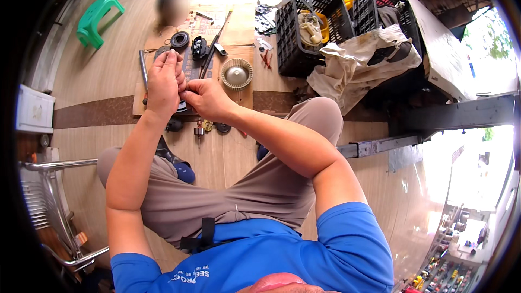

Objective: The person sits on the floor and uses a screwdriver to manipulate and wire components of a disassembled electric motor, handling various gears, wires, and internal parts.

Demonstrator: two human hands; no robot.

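My left hand [164, 83] is raised over the cardboard with its fingers closed in a pinch. Just to its right, my right hand [210, 99] has its thumb and finger pressed together, close to the left hand's lower edge. Whatever they grip is too small or hidden to name. Beyond the hands lie a black ring-shaped part [179, 40] and a black housing piece [199, 48]. A pale blower wheel [237, 74] rests right of my right hand. Below the hands, a motor armature [199, 131] with a copper-coloured section lies by a round black part [222, 128].
Cardboard [239, 52] lies on the tiled floor under the parts, with a long dark rod [215, 43] across it. Black crates [296, 49] and a stained cloth [361, 62] stand at the right. A green stool [99, 20] is far left, a metal chair [54, 201] near left.
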